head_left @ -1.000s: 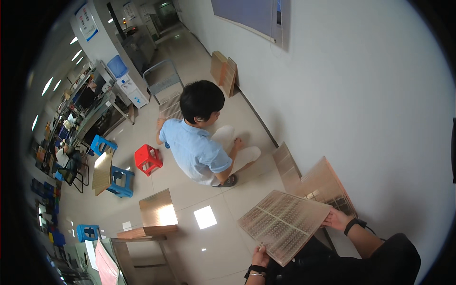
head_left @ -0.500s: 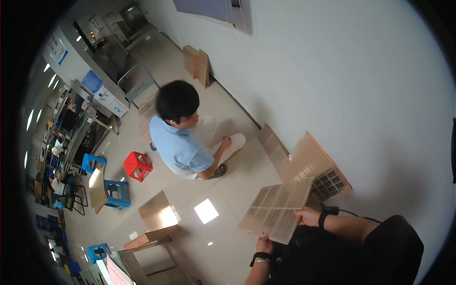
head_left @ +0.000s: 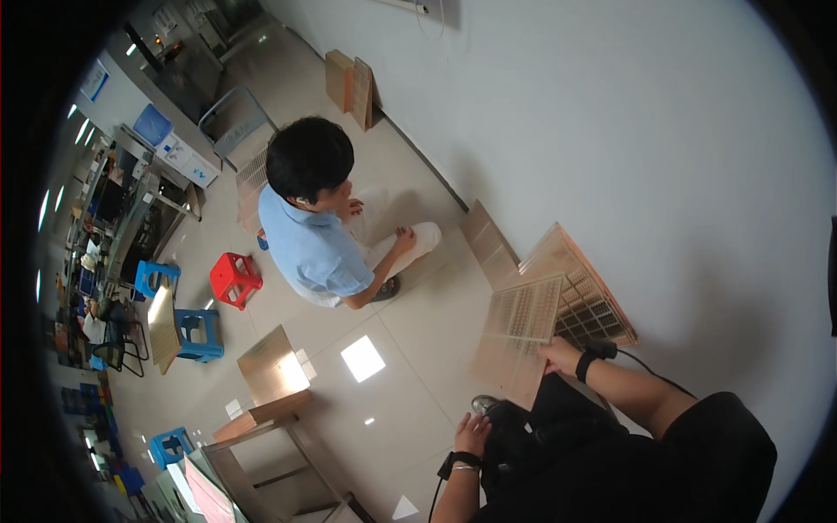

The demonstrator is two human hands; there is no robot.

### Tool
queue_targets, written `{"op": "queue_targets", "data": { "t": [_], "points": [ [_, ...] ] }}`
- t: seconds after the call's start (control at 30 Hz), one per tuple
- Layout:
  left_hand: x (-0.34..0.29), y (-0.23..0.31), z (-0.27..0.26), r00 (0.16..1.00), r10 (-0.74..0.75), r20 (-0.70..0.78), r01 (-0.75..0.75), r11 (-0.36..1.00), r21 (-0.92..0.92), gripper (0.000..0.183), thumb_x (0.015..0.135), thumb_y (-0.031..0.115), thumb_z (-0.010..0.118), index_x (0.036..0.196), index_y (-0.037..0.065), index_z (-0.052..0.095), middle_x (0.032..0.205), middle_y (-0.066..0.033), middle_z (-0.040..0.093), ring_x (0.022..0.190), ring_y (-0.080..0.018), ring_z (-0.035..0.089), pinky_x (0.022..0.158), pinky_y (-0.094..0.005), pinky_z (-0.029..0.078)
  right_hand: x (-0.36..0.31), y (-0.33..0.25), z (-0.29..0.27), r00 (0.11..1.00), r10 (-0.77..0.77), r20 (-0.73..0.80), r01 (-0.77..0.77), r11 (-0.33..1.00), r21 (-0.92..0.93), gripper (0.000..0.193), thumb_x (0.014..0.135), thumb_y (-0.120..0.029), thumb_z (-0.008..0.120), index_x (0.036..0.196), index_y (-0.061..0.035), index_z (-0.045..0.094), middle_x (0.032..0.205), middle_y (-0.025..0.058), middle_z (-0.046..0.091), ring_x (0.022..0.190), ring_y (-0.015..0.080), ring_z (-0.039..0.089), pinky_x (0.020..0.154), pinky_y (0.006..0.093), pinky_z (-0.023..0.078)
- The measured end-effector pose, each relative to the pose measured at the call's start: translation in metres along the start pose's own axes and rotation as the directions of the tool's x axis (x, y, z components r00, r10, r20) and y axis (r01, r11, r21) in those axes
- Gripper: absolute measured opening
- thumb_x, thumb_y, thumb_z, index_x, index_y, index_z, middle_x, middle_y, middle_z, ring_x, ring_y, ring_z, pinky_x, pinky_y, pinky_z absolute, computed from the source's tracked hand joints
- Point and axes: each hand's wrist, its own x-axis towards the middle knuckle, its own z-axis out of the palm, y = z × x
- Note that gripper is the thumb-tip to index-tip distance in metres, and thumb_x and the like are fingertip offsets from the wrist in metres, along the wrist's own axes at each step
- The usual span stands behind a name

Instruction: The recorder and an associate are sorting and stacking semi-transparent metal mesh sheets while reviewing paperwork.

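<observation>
Your right hand (head_left: 558,353) grips a thin perforated copper-coloured panel (head_left: 516,336) by its lower right edge, fingers closed over the rim. The panel stands nearly upright, its lower edge at or near the tiled floor (head_left: 410,383), just in front of a stack of similar panels (head_left: 588,292) that leans against the white wall (head_left: 628,131). Whether the held panel touches the stack cannot be determined from this view.

A second ago both hands supported the panel, which lay flatter and lower in front of you. Your left hand (head_left: 473,433) has since released it and now rests on your knee, fingers loosely curled and holding nothing. The panel has swung up toward vertical and moved closer to the wall stack. Judged from this, the panel is now carried by one hand only and is close to the leaning stack; control of its tilt depends entirely on the right-hand grip.

Another person (head_left: 318,235) in a light blue shirt crouches on the floor beyond the panel, well apart from it. A red stool (head_left: 234,277) and a blue stool (head_left: 199,327) stand to that person's side. A further sheet (head_left: 272,366) rests tilted on a wooden bench (head_left: 261,418) to your left, and flat cartons (head_left: 350,80) lean against the wall in the distance.
</observation>
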Motion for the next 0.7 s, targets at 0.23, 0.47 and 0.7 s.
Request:
{"op": "queue_targets", "data": {
  "t": [0.23,0.47,0.7],
  "points": [
    [0.006,-0.013,-0.025,0.992,0.063,-0.114,-0.043,0.984,0.17,0.039,0.083,0.009,0.047,0.119,0.004,0.034,0.112,-0.0183,0.047,0.096,-0.0337,0.052,0.079,-0.0409,0.046,0.066,-0.031,-0.036,0.999,-0.01,-0.045,0.001,0.979,-0.203,0.034,0.079,-0.013,0.046,0.112,-0.0027,0.045,0.097,0.0169,0.054,0.085,0.0307,0.058,0.062,0.044,0.052],
    [-0.011,-0.016,-0.042,0.95,0.059,-0.307,0.007,0.978,0.208,0.035,0.085,0.009,0.039,0.119,0.001,0.034,0.108,-0.0208,0.049,0.093,-0.0336,0.054,0.077,-0.0412,0.048,0.106,-0.053,-0.064,0.998,0.011,-0.055,-0.022,0.977,-0.21,0.04,0.079,-0.011,0.046,0.118,-0.0055,0.038,0.103,0.0193,0.052,0.089,0.0343,0.056,0.06,0.0475,0.052],
    [-0.001,-0.001,-0.008,0.938,0.138,-0.318,-0.092,0.984,0.155,0.032,0.085,0.006,0.038,0.117,0.0,0.034,0.105,-0.0208,0.049,0.092,-0.0341,0.054,0.077,-0.0424,0.049,0.13,-0.061,-0.088,0.988,-0.131,-0.077,0.072,0.85,-0.522,0.037,0.076,-0.011,0.046,0.112,-0.0006,0.046,0.1,0.0227,0.054,0.08,0.0337,0.06,0.055,0.0421,0.053]
  ]
}}
